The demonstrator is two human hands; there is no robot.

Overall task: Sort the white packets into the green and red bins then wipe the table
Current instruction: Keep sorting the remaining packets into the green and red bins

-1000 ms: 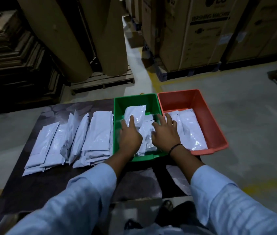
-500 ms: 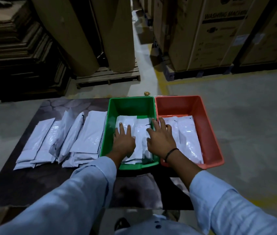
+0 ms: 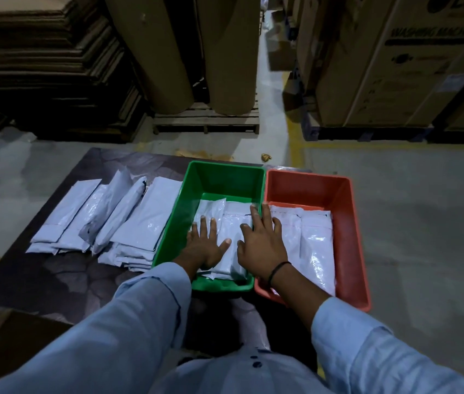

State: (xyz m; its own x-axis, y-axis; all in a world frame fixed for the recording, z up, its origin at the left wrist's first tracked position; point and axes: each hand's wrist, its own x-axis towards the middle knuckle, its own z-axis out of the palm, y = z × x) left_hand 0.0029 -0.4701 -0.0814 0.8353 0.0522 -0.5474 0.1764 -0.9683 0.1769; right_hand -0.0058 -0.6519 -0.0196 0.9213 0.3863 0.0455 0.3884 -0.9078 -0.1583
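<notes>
A person's left hand [image 3: 206,245] and right hand [image 3: 262,245] lie flat, fingers straight, on white packets [image 3: 233,231] in the green bin [image 3: 173,223], likely pressing the stack level. These packets run lengthwise from 6 to 12 o'clock. The red bin [image 3: 350,237] touches it at 3 o'clock. Unsorted packets [image 3: 139,223] wait on the table [image 3: 54,274] at 9 o'clock.
</notes>
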